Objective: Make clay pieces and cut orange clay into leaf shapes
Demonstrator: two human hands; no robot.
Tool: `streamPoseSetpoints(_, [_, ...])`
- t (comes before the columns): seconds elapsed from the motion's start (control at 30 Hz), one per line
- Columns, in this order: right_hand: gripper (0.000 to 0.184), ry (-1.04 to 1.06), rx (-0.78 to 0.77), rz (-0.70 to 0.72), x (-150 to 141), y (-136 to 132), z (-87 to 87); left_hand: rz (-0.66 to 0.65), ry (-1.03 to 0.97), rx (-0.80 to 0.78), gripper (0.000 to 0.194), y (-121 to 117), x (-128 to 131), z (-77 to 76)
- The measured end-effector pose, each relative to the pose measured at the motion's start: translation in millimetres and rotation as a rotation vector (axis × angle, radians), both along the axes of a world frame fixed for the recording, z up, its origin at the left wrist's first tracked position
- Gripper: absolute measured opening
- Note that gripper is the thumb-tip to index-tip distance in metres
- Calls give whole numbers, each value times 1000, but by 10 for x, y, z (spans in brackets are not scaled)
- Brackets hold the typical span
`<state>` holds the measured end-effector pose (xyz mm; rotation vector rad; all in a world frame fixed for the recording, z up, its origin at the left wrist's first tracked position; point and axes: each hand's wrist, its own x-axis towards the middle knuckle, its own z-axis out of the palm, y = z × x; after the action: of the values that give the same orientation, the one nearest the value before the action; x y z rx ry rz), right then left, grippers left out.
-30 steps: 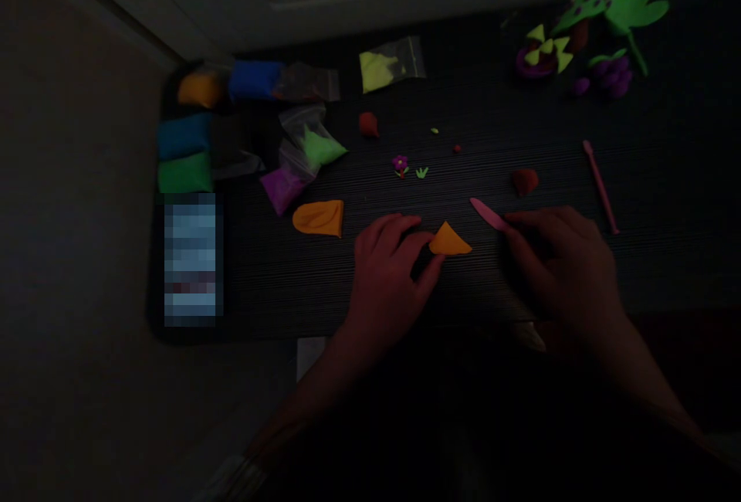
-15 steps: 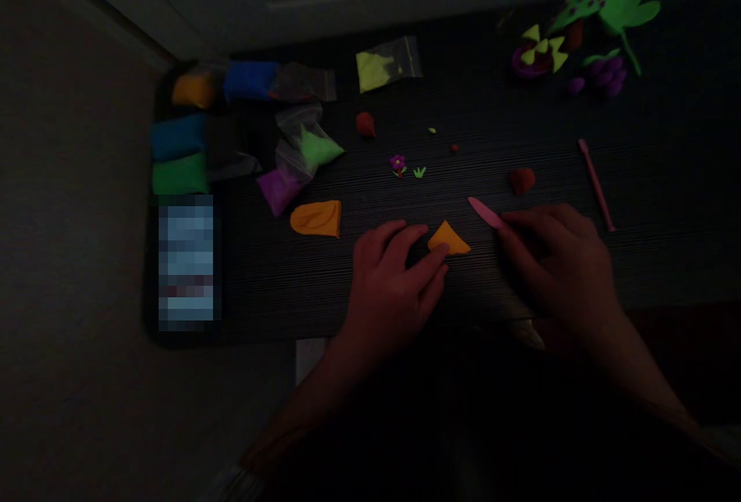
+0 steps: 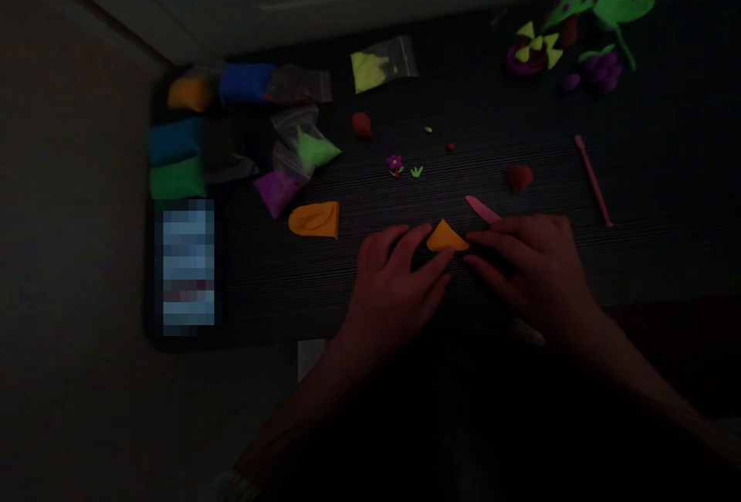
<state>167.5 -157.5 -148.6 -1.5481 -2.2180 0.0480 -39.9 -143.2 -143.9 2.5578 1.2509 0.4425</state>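
Observation:
A small orange clay triangle (image 3: 445,236) lies on the dark ribbed table, its point away from me. My left hand (image 3: 394,270) is spread, a fingertip touching the triangle's near edge. At its right corner my right hand (image 3: 529,266) is open, thumb and forefinger a little apart; I cannot tell whether they touch the clay. The pink clay knife (image 3: 482,209) lies on the table just beyond my right fingers, its handle hidden behind the hand. Left of my left hand rests a larger orange clay piece (image 3: 314,220) with one straight cut edge.
Small clay flower (image 3: 394,163), green leaf piece (image 3: 417,172) and red lumps (image 3: 519,178) lie farther back. A pink stick tool (image 3: 593,181) is at right. Bagged clay (image 3: 316,148) and a blurred-out screen (image 3: 188,266) are left; finished clay shapes (image 3: 622,4) stand back right.
My right hand has let go of the pink knife, leaving it on the table, and moved left to the orange triangle's right corner. My left hand stays at the triangle.

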Motion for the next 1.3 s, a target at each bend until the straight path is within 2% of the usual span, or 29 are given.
streamPoseSetpoints(0.23, [15, -10, -16, -22, -30, 36, -39, -19, -34, -15, 35, 13, -8, -8])
streamPoseSetpoints(0.43, [13, -23, -5, -37, -37, 23, -42, -35, -4, -32, 42, 22, 44, 10])
streamPoseSetpoints(1.3, [9, 2, -22, -59, -74, -3, -2, -38, 20, -80, 40, 40, 54, 36])
